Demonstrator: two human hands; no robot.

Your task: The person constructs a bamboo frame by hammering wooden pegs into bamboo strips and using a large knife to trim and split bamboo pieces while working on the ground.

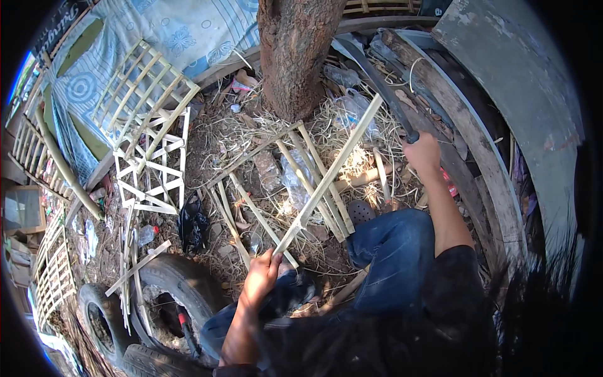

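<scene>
My left hand point(262, 271) is closed around the lower end of a long, pale bamboo strip point(331, 169), which slants up and to the right. In my right hand point(423, 152) is the dark handle of a machete point(384, 83). Its long blade points up and left, past the strip's upper end and apart from it. Under the held strip, several more bamboo strips point(256, 205) lean against or lie on a thin crosswise piece point(251, 154). Whether they are joined to it I cannot tell.
A tree trunk point(295, 63) rises ahead, with bamboo shavings point(358, 154) around its base. Bamboo lattice frames point(151, 94) stand at the left near a blue patterned cloth point(188, 31). Old tyres point(182, 283) lie at the lower left. Long planks point(465, 94) line the right side.
</scene>
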